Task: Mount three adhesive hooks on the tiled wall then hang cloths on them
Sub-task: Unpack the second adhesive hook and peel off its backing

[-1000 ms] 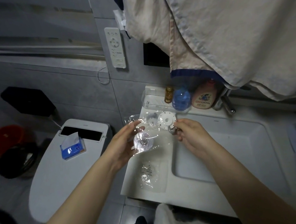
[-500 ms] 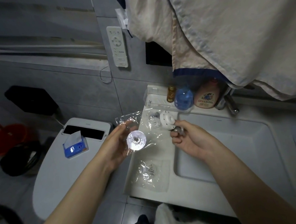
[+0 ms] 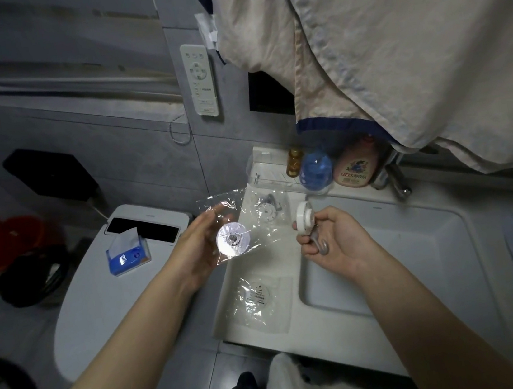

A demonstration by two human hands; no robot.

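**Two hands, three hook packets at a bathroom sink**

Seen from above, two bare forearms reach forward over a white sink [image 3: 397,332] and the closed lid of a white toilet [image 3: 101,312] to its left.

Nearest, on the flat left rim of the sink, lies one sealed clear packet [image 3: 260,295] with a round adhesive disc inside.

Beyond it, the left hand [image 3: 198,254] is raised palm up, its fingers curled round the edge of a second clear packet [image 3: 232,230]; one round shiny adhesive disc [image 3: 232,238] shows through the plastic. The right hand [image 3: 333,239], just to the right and apart from the left, pinches one unpacked hook [image 3: 305,219]: a white round base stands above the fingers and a grey metal hook curls down into the palm.

Farther off, between the two hands, a third packet [image 3: 268,209] lies on the sink rim with a hook still inside it.

On the toilet lid sits one blue tissue pack [image 3: 128,255]. At the back of the sink stand three bottles: one small amber [image 3: 295,163], one blue [image 3: 315,170], one pink [image 3: 356,166]. To the far left are one red bucket [image 3: 6,240] and one dark bin [image 3: 31,276].

On the grey tiled wall [image 3: 134,164] hangs one white remote panel [image 3: 200,79]. Pale cloths [image 3: 392,46] with blue trim hang at upper right, how many I cannot tell.
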